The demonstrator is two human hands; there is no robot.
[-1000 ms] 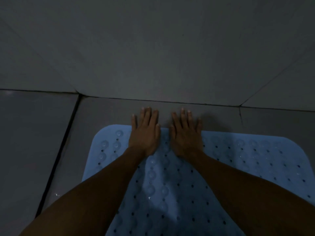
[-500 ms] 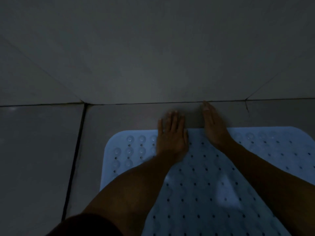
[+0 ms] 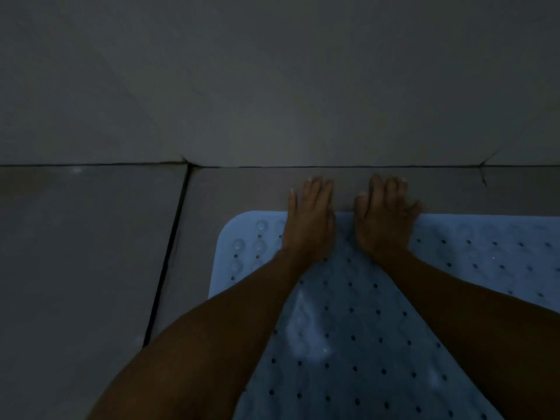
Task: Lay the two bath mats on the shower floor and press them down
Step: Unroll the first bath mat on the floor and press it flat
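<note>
Wall (image 3: 272, 86) just beyond mat (image 3: 348, 328), hands (image 3: 309, 225).

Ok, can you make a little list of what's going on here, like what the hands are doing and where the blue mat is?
mat: light blue rubber bath mat with small holes and round suction cups, lying on the grey tiled floor
mats in view: one
left hand: flat, palm on the mat's far edge, fingers reaching onto the tile
right hand: on the same edge, beside the left, fingers over the tile
wall: grey tiled wall just past the fingertips
light: dim
</note>
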